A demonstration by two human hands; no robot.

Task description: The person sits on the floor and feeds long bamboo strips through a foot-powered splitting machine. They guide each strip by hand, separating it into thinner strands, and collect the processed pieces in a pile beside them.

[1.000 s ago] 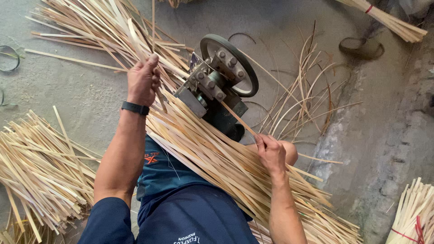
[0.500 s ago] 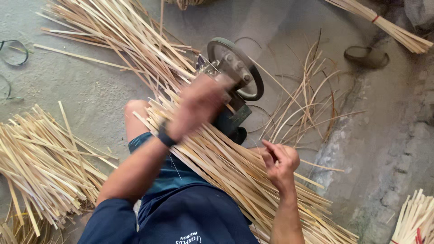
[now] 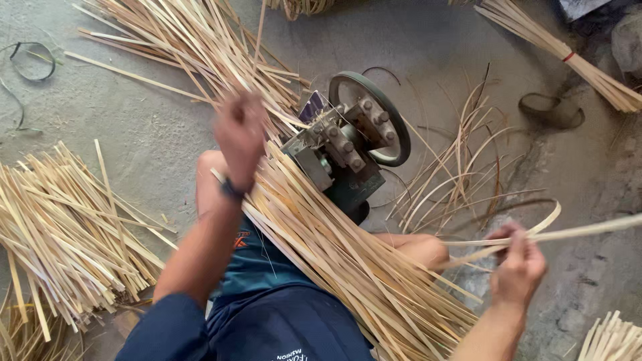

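Strip (image 3: 568, 234) in right hand (image 3: 518, 271); floor (image 3: 461, 40) beyond.

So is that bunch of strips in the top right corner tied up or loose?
Tied. A red band wraps the bundle, pinching the strips together there; past it they fan out slightly.

A long pale bamboo strip (image 3: 575, 232), thin and flat, runs nearly level toward the right edge. A thick sheaf of strips (image 3: 334, 254) lies diagonally across the lap.
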